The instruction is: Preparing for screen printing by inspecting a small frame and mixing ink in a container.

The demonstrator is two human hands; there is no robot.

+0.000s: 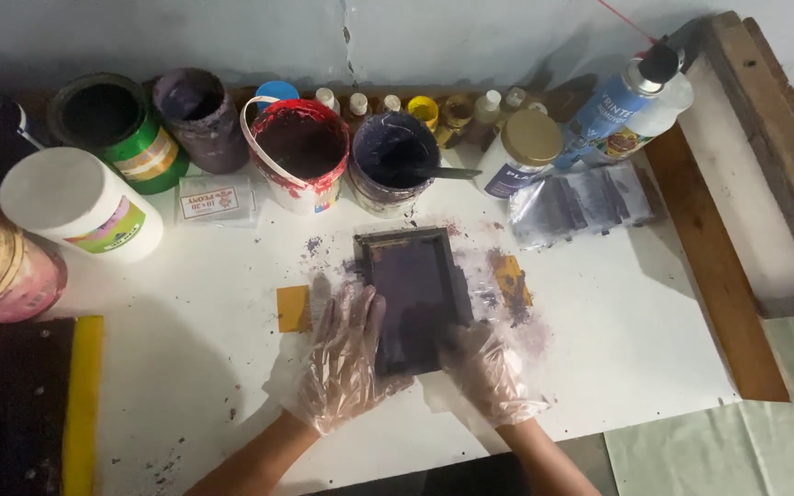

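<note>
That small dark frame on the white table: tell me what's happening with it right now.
A person in thin clear plastic gloves has both hands on a small dark rectangular frame with a purple-stained screen, lying flat on the ink-smudged white table. The left hand rests flat along its left edge; the right hand holds its lower right corner. Behind it stand a red-smeared white bucket and a purple paint tub with a stirring blade. A yellow-edged squeegee lies at the left.

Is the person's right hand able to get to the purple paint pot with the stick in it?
Probably yes. The right hand rests on the small dark frame, and the purple paint pot stands just behind the frame, its top open. Only the frame lies between them, so reaching over looks easy.
</note>
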